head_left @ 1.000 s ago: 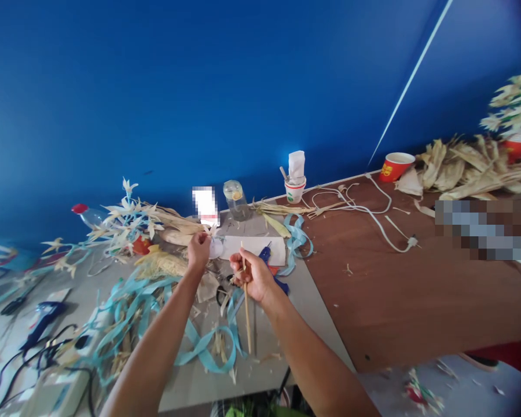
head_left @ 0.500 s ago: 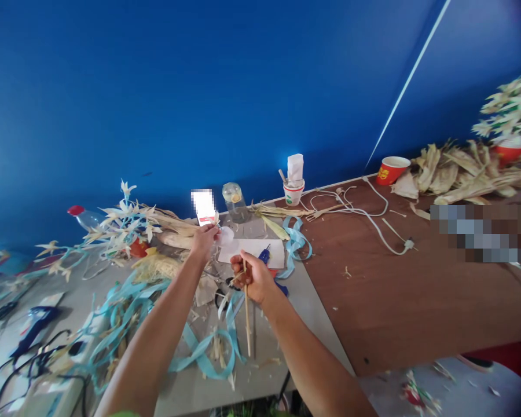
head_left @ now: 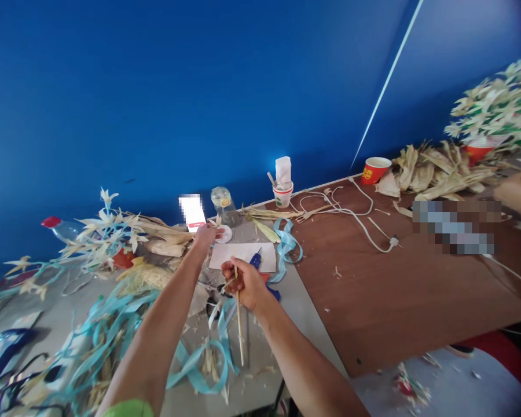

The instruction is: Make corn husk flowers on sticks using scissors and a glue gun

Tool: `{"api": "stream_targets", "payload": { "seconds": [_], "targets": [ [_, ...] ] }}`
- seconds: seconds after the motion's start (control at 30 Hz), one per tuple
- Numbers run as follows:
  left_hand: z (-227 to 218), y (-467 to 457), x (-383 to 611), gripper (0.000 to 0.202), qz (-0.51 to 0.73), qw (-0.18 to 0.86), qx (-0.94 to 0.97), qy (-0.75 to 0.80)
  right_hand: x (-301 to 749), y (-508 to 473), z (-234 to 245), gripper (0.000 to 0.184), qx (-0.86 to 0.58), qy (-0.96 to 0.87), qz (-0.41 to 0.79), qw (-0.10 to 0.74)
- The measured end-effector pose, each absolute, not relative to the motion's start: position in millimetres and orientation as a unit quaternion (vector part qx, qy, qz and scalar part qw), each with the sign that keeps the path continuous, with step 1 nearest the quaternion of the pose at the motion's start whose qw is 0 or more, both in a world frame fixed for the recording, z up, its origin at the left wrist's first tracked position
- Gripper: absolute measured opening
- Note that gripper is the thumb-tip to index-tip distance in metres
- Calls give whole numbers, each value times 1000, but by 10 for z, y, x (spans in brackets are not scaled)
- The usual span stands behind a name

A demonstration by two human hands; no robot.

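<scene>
My left hand (head_left: 208, 234) reaches to the back of the grey table, its fingers closed at the left edge of a white round disc (head_left: 224, 234). A small pale husk flower (head_left: 218, 220) sticks up just behind these fingertips; I cannot tell whether it is gripped too. Closer to me, my right hand (head_left: 244, 282) is closed round a thin pale stick (head_left: 241, 336), which points down towards the front edge. Beneath and beside the right hand lie a white box (head_left: 226, 253), a blue tool (head_left: 256, 259) and dark-handled scissors (head_left: 212, 307), partly hidden.
Blue ribbon (head_left: 200, 370) and husk scraps litter the front. A lit phone (head_left: 193, 214), a jar (head_left: 226, 207) and a paper cup (head_left: 282, 195) stand along the wall. A glue gun (head_left: 8, 347) lies left. Another person's hand (head_left: 518, 194) shows near husks (head_left: 438, 174) at right.
My left hand and the white disc have shifted slightly right relative to the phone and box. The view has turned a little right, and another person's hand has come in at the right edge.
</scene>
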State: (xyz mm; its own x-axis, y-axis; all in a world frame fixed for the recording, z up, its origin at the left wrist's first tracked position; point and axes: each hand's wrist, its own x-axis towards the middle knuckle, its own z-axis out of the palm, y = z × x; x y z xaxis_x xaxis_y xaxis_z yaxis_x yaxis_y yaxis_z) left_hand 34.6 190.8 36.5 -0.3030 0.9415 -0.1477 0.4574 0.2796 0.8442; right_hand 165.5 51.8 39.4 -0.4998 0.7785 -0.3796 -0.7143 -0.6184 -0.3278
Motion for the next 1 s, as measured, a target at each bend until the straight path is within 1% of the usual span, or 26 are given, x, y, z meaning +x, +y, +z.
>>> {"api": "stream_targets", "payload": {
  "seconds": [0.07,0.1,0.13,0.23,0.3,0.33,0.37,0.4,0.47,0.53,0.6,0.7,0.77,0.83,0.9,0.93,1.0],
  "targets": [
    [417,1901,263,44,318,310,508,738,1660,513,406,26,-253,-65,864,431],
    [448,1891,214,46,299,293,521,744,1663,512,411,26,-254,-65,864,430],
    [483,1876,161,43,280,274,534,749,1664,511,414,26,-253,-65,864,429],
    [590,1799,-25,21,244,223,569,753,1662,508,411,26,-248,-66,866,430],
    [641,1733,-163,19,234,182,586,754,1655,503,402,25,-244,-70,867,429],
    [655,1702,-231,19,211,132,605,756,1651,500,397,25,-242,-72,868,428],
    [660,1675,-296,21,194,105,618,755,1647,496,393,24,-241,-74,868,428],
    [657,1654,-355,22,191,95,615,759,1645,493,390,24,-240,-76,868,427],
    [639,1632,-447,22,204,112,599,766,1644,487,385,23,-240,-77,867,430],
    [622,1636,-494,28,252,153,565,771,1649,486,379,23,-241,-77,865,433],
    [629,1656,-502,43,323,198,521,765,1656,490,373,22,-240,-77,865,433],
    [689,1683,-482,74,428,280,467,721,1661,495,368,22,-238,-76,865,434],
    [739,1688,-480,84,454,332,467,682,1659,494,371,21,-236,-75,865,435],
    [778,1686,-500,84,451,358,481,661,1656,489,379,21,-234,-73,866,435],
    [802,1684,-539,79,429,350,494,670,1655,485,388,20,-235,-71,867,433],
    [810,1683,-561,74,411,331,504,684,1654,485,391,20,-236,-71,867,433],
    [824,1678,-605,65,371,261,533,714,1654,487,393,20,-235,-72,867,434]
  ]
}}
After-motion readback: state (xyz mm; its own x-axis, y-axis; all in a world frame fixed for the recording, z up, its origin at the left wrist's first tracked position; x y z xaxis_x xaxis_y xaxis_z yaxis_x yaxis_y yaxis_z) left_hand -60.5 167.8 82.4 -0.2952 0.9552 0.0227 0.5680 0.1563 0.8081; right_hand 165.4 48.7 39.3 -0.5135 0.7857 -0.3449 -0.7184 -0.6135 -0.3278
